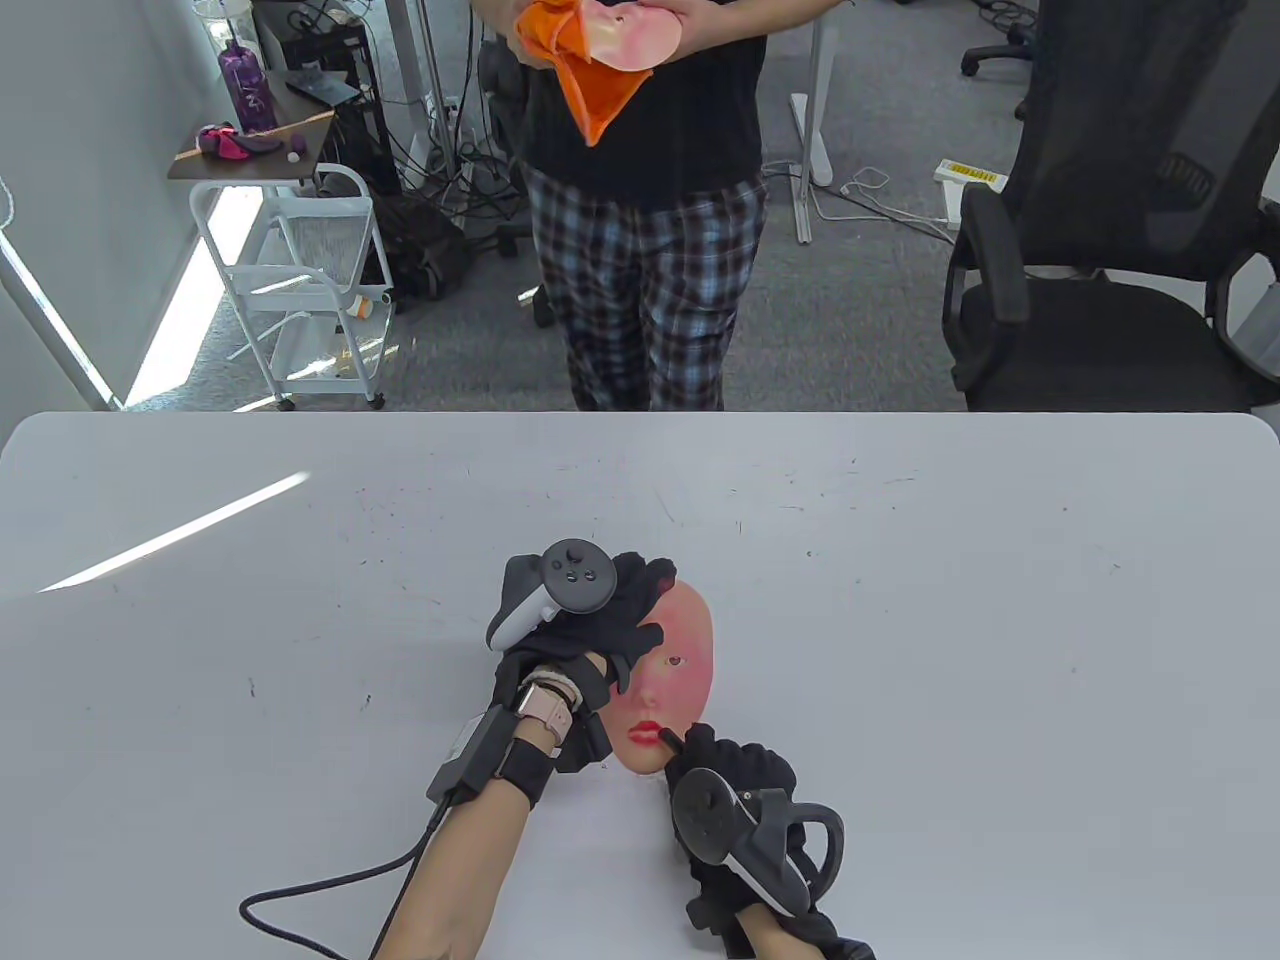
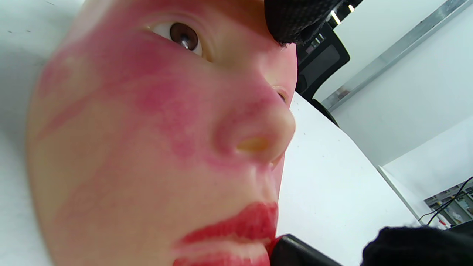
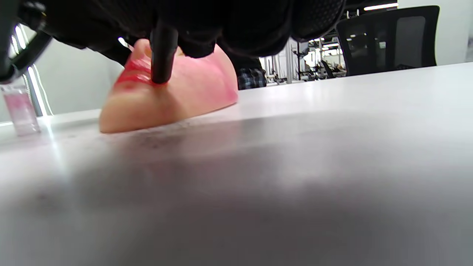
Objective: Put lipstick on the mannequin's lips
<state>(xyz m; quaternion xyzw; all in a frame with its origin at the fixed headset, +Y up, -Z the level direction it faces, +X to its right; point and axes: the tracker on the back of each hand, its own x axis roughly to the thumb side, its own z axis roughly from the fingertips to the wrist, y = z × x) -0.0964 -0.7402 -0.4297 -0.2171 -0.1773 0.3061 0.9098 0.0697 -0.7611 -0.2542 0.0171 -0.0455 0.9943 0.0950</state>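
While the right hand (image 1: 735,790) comes in over the near edge of the table (image 1: 1000,620), it grips a dark lipstick (image 3: 163,51) in closed fingers, the tip set against the corner of the lips (image 2: 236,229) on the side nearest that hand. The tube stands steeply, probably so that only the tip touches and colour stays off the chin. Both lips already look red and glossy, so the coat seems well along.

Just beyond, the mannequin face (image 1: 675,680) lies on its back near the middle of the table, chin toward the near edge. The left hand (image 1: 600,610) rests on its forehead and one eye, fingers spread flat, seemingly to keep the light shell from sliding under the strokes. Red smears cover its cheeks.

Past the far edge, a standing person (image 1: 645,200) holds an orange cloth (image 1: 580,60) against another face. An office chair (image 1: 1110,250) stands off the far right corner.
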